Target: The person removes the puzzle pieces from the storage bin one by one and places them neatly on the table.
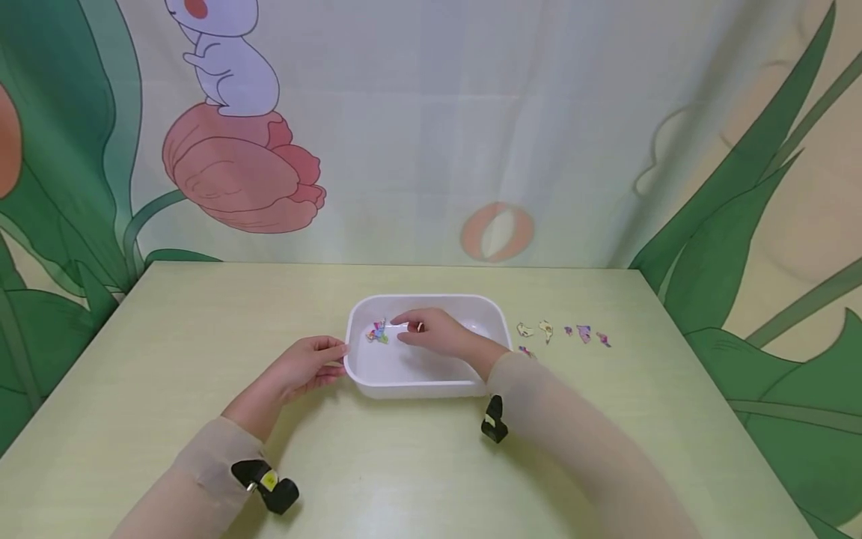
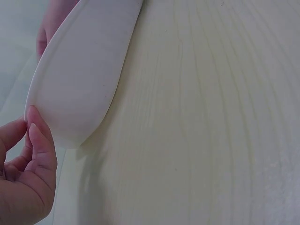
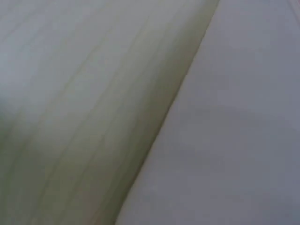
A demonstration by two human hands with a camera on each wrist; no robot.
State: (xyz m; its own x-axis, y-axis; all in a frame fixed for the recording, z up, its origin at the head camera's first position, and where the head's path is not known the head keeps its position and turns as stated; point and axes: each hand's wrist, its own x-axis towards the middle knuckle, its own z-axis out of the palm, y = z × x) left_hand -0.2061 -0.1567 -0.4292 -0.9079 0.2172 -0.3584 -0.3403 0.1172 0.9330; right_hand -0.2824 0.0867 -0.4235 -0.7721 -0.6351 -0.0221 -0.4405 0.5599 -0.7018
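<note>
A white rectangular plastic tray (image 1: 404, 372) stands on the table. With thumb and fingers my left hand (image 1: 308, 368) pinches the tray's left rim, and the left wrist view shows the grip on the white wall (image 2: 89, 70) closely. My right hand (image 1: 436, 333) hovers over the inside of the tray, thumb and forefinger apart, with nothing visible between them. Just left of its fingertips lies a small cluster of colourful flat pieces (image 1: 378, 332). The right wrist view has only the tray's side (image 3: 225, 131) and the table, with the hand out of frame.
Several small flat pieces lie in a row on the table (image 1: 404, 464) to the right of the tray, among them a purple one (image 1: 584, 334) and a pale one (image 1: 546, 331). One more piece (image 1: 526, 352) sits close by the right forearm. Behind the table hangs a printed curtain (image 1: 404, 150).
</note>
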